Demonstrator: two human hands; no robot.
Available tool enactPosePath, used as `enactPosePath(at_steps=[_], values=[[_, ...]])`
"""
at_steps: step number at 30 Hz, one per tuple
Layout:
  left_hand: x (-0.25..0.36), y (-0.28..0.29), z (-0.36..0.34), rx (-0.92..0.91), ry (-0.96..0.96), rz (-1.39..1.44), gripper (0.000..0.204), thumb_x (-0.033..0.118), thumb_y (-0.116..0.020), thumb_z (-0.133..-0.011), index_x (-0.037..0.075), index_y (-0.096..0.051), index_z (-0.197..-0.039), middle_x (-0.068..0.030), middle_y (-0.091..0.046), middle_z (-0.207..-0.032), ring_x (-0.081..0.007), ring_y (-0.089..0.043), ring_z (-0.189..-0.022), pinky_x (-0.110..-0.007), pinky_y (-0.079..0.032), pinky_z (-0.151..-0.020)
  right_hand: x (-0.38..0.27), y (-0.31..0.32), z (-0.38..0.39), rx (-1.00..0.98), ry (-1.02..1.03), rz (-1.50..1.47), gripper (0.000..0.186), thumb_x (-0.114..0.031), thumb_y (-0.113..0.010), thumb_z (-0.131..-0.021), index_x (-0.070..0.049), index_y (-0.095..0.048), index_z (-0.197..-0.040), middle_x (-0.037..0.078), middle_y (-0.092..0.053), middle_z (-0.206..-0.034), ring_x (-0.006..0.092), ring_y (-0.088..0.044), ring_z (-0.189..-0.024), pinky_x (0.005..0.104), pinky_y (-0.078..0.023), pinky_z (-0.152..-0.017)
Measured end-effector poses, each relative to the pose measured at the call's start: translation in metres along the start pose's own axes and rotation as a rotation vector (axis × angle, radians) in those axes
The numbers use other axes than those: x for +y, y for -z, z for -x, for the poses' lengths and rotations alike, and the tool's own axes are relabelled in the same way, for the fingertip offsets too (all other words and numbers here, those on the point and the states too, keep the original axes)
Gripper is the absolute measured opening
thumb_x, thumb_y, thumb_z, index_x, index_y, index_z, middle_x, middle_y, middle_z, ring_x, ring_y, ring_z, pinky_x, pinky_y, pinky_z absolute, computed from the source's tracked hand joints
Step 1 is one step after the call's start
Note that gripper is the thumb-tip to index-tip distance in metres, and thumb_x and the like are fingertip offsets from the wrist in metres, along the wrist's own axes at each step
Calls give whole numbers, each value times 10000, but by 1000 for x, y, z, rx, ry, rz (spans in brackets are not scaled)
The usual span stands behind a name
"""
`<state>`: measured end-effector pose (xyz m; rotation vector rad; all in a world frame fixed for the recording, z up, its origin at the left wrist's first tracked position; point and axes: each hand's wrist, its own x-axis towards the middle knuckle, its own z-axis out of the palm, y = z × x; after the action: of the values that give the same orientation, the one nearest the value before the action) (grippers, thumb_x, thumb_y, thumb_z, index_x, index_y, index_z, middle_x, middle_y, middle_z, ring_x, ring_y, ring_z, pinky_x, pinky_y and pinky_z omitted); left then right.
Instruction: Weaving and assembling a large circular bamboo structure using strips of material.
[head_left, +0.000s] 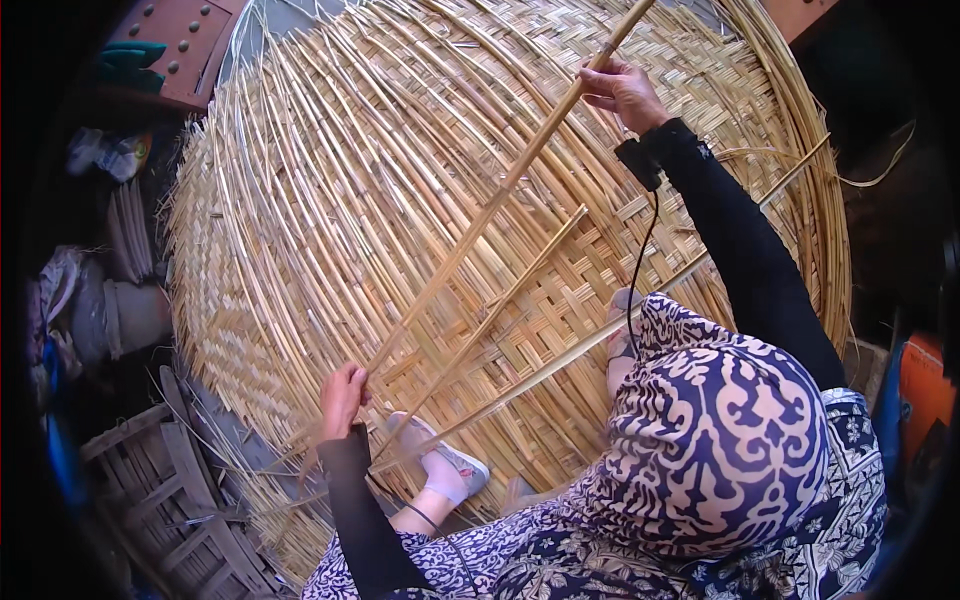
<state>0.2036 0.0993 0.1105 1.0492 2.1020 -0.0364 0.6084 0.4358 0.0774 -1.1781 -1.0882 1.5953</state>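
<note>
A large round woven bamboo mat fills the middle of the view, its loose strips fanning out at the left rim. A long bamboo strip runs diagonally across it. My right hand is closed on the strip's upper part, near the top of the view. My left hand grips the strip's lower end near the mat's bottom edge. Two more loose strips lie at a similar slant beside it. My foot in a light shoe rests on the mat's lower edge. Blue and white patterned cloth covers my knee.
A wooden slatted pallet lies at the lower left. Stacked bundles and cloth sit along the left side. A reddish-brown studded panel is at the upper left. An orange container stands at the right edge.
</note>
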Motion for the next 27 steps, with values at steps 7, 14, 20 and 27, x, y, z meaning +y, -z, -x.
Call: enactPosePath(at_steps=[7,14,20,27], values=[[128,-52,-46,357,-728,104,468,354,-391,-841,-14,-432,-1127,-171,-527,-1033,-240,-536,-907,-323,-416,-776,0,14,31,-120,-27,-269,147,-109,-575,-765,-42,-494,-868,43,-557,-807,114,-558,-717,239,-489,-675],[210,-42,-20,7,-553,421,313,291,-542,-785,30,-594,-621,-7,-495,-409,-101,-506,-415,-258,-411,-429,4,42,40,-35,254,315,162,-91,-578,-757,-43,-527,-903,68,-597,-823,133,-599,-717,225,-501,-642],[196,-67,-11,405,-625,-61,276,283,-526,-804,78,-545,-620,33,-447,-447,-61,-450,-374,-201,-345,-350,2,14,35,-191,188,178,251,-252,-525,-805,-48,-527,-951,42,-595,-857,118,-585,-789,228,-476,-700],[127,-75,-37,685,-149,1043,289,237,-458,-836,32,-516,-640,-3,-451,-518,-73,-418,-373,-201,-343,-352,72,-18,44,-474,309,1082,169,-188,-555,-776,-37,-582,-848,53,-601,-742,115,-576,-665,254,-463,-563]])
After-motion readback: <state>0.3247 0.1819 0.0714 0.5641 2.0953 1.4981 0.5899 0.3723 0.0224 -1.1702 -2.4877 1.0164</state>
